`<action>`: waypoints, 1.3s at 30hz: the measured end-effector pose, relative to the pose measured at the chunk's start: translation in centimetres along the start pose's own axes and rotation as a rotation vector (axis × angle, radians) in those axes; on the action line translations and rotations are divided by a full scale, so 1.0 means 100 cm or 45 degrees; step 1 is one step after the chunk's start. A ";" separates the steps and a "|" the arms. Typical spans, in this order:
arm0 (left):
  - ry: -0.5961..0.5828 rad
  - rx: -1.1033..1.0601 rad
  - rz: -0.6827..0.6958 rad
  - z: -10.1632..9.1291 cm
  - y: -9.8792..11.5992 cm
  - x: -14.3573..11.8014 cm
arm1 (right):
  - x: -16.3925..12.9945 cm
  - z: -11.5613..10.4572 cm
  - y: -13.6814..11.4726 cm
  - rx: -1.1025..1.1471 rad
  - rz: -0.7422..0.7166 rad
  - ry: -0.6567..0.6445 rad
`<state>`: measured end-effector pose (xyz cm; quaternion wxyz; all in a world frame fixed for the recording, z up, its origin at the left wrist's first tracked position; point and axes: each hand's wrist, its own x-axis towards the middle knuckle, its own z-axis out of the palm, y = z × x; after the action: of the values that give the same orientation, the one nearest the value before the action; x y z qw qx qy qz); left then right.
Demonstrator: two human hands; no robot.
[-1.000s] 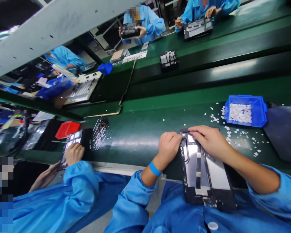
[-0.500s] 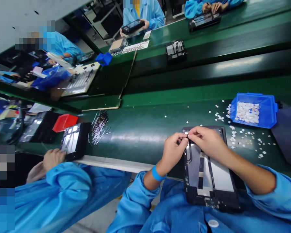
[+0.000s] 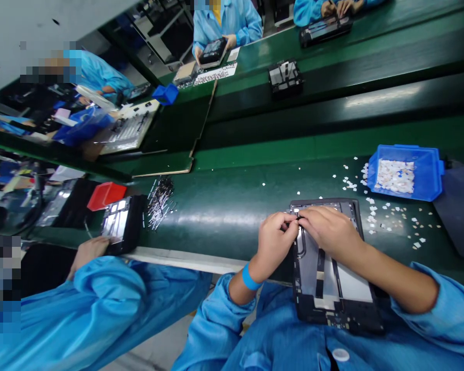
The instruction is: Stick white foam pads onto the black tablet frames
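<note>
An opened tablet (image 3: 355,281) with dark edges and silvery inner plates lies in front of me, its near end over my lap. At its far left corner the fingertips of my left hand (image 3: 275,238) are pinched together. My right hand (image 3: 332,226) reaches across the tablet from the right, fingers also pinched, meeting the left fingertips. A tiny dark bit shows between the two hands, too small to name. My fingers cover that corner.
Right of the tablet stands a blue bin (image 3: 429,175) of small white pieces, with more scattered around it. Left lie a pile of thin strips (image 3: 160,203), a red bin (image 3: 107,196) and a co-worker's device (image 3: 118,221). Another device (image 3: 285,77) sits on the dark conveyor.
My hands stay pinched at the same corner, with only slight finger shifts. The device on the conveyor has moved a little right. A co-worker opposite has tilted a device, and the left neighbour's hand has shifted.
</note>
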<state>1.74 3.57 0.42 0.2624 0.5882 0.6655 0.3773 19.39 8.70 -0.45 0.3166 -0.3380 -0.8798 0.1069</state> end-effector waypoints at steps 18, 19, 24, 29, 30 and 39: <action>-0.159 -0.769 -0.430 0.002 -0.016 0.014 | -0.009 -0.098 0.100 -0.813 0.959 -0.106; -0.149 -0.779 -0.440 0.003 -0.016 0.014 | -0.010 -0.094 0.092 -0.745 0.814 -0.102; -0.132 -0.756 -0.414 0.005 -0.008 0.011 | 0.002 -0.033 0.013 -0.118 0.191 -0.192; -0.075 -0.632 -0.303 0.007 -0.006 0.005 | 0.007 0.000 -0.008 -0.049 0.132 -0.149; -0.061 -0.600 -0.270 0.008 -0.006 0.004 | 0.006 0.001 -0.007 -0.063 0.130 -0.123; -0.064 -0.512 -0.173 0.005 -0.003 0.002 | 0.015 0.005 -0.007 0.050 0.301 -0.096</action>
<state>1.93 3.84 -0.04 0.4159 0.4870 0.6081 0.4691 17.82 9.19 0.19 0.2751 -0.4289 -0.8428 0.1735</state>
